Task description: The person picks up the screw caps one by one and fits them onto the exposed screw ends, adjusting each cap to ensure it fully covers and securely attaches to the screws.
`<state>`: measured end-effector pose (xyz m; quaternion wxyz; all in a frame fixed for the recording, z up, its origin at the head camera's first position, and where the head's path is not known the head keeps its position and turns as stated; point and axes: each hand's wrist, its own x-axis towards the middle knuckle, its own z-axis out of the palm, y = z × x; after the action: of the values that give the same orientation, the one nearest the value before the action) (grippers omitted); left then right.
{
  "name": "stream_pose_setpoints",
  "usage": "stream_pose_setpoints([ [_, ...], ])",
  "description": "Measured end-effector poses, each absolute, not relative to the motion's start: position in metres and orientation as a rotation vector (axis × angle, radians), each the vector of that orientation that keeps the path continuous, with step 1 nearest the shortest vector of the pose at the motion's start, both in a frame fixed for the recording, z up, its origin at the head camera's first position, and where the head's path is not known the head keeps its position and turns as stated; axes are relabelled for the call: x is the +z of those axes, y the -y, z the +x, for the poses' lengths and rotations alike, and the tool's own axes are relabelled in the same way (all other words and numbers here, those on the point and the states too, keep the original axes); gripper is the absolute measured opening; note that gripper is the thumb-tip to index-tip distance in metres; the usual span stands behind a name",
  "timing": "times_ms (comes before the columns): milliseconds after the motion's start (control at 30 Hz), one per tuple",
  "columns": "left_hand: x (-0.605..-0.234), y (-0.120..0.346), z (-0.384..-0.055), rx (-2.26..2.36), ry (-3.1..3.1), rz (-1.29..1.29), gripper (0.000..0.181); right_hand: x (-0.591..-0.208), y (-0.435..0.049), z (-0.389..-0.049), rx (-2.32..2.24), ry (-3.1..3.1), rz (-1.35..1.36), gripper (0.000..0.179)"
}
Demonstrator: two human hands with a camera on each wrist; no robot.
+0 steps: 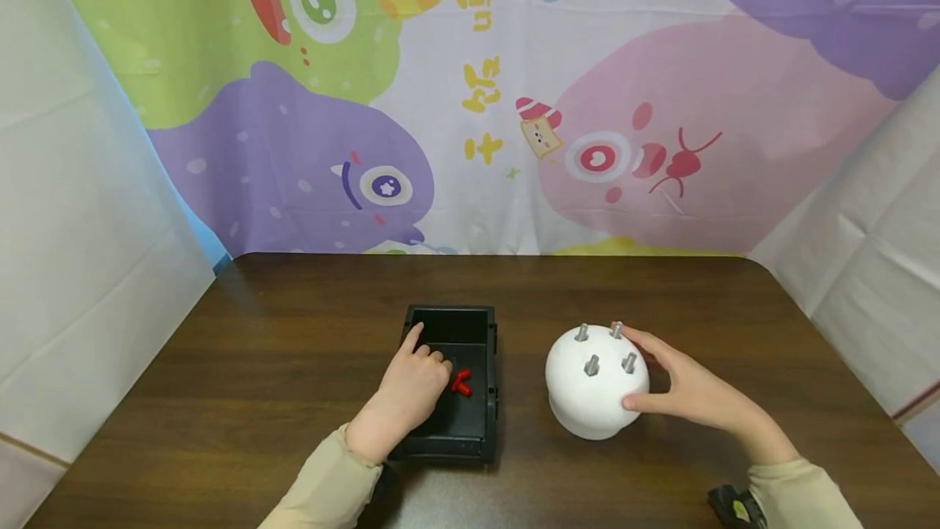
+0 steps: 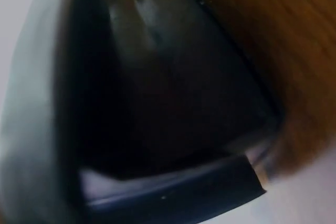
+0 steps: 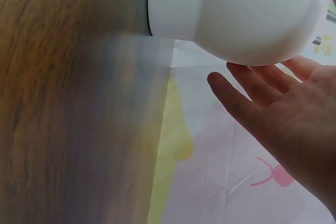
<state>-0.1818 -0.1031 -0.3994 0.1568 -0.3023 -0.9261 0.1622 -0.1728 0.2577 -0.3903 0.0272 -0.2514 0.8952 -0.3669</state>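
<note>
My left hand [image 1: 411, 386] reaches over a black plastic bin [image 1: 470, 449], index finger pointing out toward the far side and the other fingers bent downward. Its thumb and what lies under the palm are hidden. Several small red pieces [image 1: 462, 383] lie on the bin floor just right of the knuckles. On the right, a white rounded dome [image 1: 587, 398] stands on the table with several upright metal bolts [image 1: 591, 365] in its top. My right hand [image 1: 683, 386] holds its right side, thumb near and fingers behind. From the right wrist, fingertips [image 3: 239, 66] show against the dome's curve.
Both things stand on a dark wooden table [image 1: 294, 333]. Behind it hangs a cartoon-printed curtain [image 1: 485, 211], and pale cloth [image 1: 95, 268] hangs at the sides. The left wrist view is dark and blurred, mostly the bin's inside [image 2: 173, 98].
</note>
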Motion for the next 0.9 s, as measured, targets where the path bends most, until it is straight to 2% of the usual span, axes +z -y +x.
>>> stream_pose_setpoints([
  [267,-0.4015,0.1043,-0.1854,0.44,2.659,-0.91,0.01,-0.3897,-0.2574,-0.1733,-1.089,-2.804,-0.786,0.084],
  [900,-0.4022,0.099,-0.1829,0.489,2.638,-0.826,0.018,-0.3906,-0.2578,-0.1721,-1.147,-2.761,-0.767,0.084],
])
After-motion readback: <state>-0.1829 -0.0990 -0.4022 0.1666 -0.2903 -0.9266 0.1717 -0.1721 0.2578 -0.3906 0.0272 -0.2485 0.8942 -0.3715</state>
